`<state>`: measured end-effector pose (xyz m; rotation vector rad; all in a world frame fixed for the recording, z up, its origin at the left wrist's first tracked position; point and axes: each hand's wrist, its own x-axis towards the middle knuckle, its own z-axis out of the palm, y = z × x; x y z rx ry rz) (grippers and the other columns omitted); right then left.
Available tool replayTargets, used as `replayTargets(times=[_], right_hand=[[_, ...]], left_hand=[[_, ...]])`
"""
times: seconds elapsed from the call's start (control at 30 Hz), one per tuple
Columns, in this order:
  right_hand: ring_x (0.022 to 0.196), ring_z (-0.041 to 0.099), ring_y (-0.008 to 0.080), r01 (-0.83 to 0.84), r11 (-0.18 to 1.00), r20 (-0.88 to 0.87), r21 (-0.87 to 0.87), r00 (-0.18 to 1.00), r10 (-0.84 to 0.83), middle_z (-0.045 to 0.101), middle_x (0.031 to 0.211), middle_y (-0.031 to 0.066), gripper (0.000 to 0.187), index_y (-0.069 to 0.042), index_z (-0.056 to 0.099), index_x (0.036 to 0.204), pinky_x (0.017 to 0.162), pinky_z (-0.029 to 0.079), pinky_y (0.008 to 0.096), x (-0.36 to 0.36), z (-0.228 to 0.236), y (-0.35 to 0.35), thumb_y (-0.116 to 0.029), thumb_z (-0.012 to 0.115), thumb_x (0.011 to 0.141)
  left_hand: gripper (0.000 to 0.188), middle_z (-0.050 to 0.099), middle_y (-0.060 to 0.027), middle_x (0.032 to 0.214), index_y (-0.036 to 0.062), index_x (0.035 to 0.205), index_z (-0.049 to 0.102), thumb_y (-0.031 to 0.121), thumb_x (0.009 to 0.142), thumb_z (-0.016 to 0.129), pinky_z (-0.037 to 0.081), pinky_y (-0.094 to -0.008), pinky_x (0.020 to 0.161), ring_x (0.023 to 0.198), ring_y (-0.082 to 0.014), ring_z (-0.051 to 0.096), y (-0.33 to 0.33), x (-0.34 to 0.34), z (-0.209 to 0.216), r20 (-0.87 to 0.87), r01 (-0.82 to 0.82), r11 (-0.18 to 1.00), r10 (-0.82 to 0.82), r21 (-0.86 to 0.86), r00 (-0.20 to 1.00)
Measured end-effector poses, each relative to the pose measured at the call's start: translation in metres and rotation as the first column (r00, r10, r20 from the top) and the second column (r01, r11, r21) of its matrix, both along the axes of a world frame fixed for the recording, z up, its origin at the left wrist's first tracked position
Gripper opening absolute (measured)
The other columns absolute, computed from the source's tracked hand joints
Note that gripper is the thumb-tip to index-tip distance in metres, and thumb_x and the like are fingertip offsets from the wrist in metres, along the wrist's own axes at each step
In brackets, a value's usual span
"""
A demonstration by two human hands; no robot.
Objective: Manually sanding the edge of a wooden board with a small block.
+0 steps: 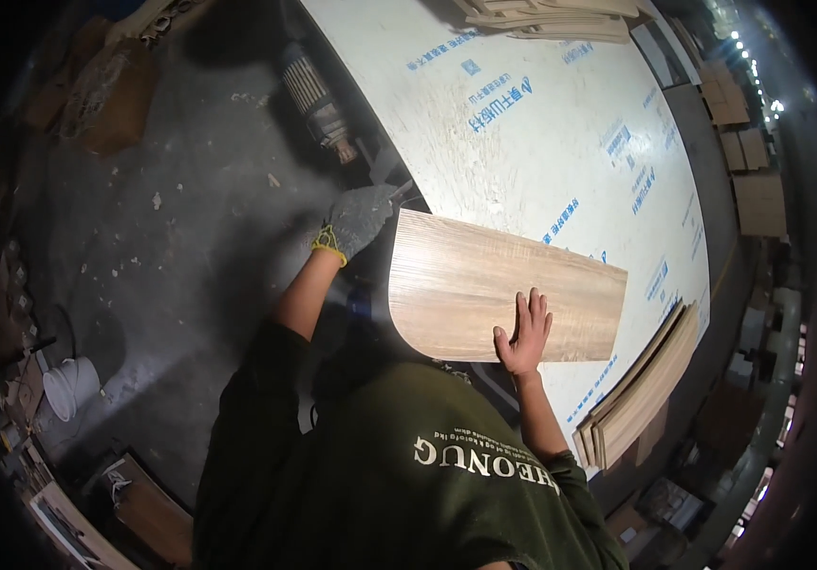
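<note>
A wood-grain board (484, 285) with a rounded near-left corner lies on the white printed sheet (522, 161), its left end jutting past the sheet's edge. Bare and spread, my right hand (524, 334) rests flat on the board's near right part. My left hand (359, 218) wears a grey glove with a yellow cuff. It is beside the board's far left corner, its fingers closed around something small and thin that I cannot make out.
Curved wood-grain panels (641, 389) stack on the sheet's right edge, and more panels (551, 17) lie at its far end. A motor-like machine part (311, 90) sits left of the sheet. On the floor are a white bucket (71, 388) and a brown box (122, 95).
</note>
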<state>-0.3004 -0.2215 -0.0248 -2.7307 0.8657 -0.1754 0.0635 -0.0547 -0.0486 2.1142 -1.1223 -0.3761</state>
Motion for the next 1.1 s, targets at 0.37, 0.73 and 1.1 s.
replayTargets(times=[0.37,0.73,1.1], right_hand=[[0.142,0.023,0.0432,0.003,0.999,-0.015,-0.032,1.0,-0.003,0.029,0.154,0.0191,0.074,-0.012,0.04,0.145,0.111,0.016,0.0622,0.005,0.0,0.001,-0.047,0.058,0.082],[0.142,0.024,0.0429,0.004,1.0,-0.012,-0.008,1.0,-0.004,0.029,0.154,0.0185,0.072,-0.013,0.041,0.144,0.111,0.016,0.0616,0.006,0.004,0.003,-0.046,0.058,0.082],[0.141,0.026,0.0438,0.05,0.999,0.027,-0.005,0.998,-0.05,0.032,0.153,0.0178,0.072,-0.013,0.043,0.142,0.11,0.017,0.0639,-0.002,0.0,0.003,-0.047,0.06,0.082]], left_hand=[[0.034,0.066,-0.0106,0.089,0.0145,0.123,0.062,0.015,0.092,0.051,0.051,-0.0415,0.068,0.076,-0.0287,0.064,0.003,-0.036,-0.018,0.132,-0.021,0.928,0.075,-0.372,0.988],[0.037,0.064,-0.0104,0.079,0.0202,0.123,0.061,0.013,0.089,0.053,0.05,-0.0402,0.062,0.069,-0.0274,0.063,0.073,-0.061,0.025,0.35,0.143,0.989,-0.119,-0.044,0.929],[0.029,0.066,-0.0077,0.073,0.0177,0.117,0.066,0.013,0.09,0.054,0.05,-0.0408,0.064,0.067,-0.0282,0.064,0.091,-0.097,0.042,0.432,0.403,0.912,-0.395,0.076,0.811]])
